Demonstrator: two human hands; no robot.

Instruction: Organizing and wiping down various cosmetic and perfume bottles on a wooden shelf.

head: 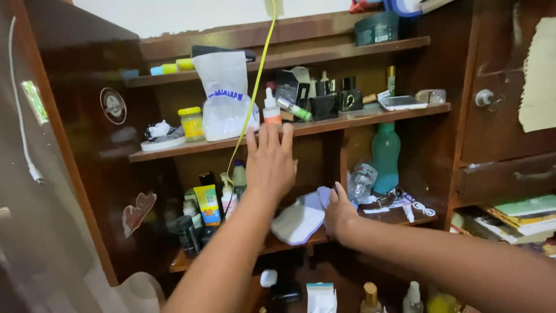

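Note:
My left hand (269, 162) is raised with fingers spread, its fingertips just under the edge of the middle shelf (174, 149), below a small white dropper bottle with an orange band (271, 111). It holds nothing. My right hand (339, 213) grips a light purple and white cloth (301, 219) that rests on the lower shelf (399, 217). A white plastic bag with a blue band (225, 98) stands on the middle shelf, left of the dropper bottle.
A yellow cord (255, 87) hangs down past the shelves. Tubes and small bottles (205, 206) crowd the lower shelf's left side; a teal bottle (385, 155) and crumpled clear bottle (362, 181) stand at right. A phone (401, 102), dark boxes and a yellow-lidded jar (191, 123) sit above.

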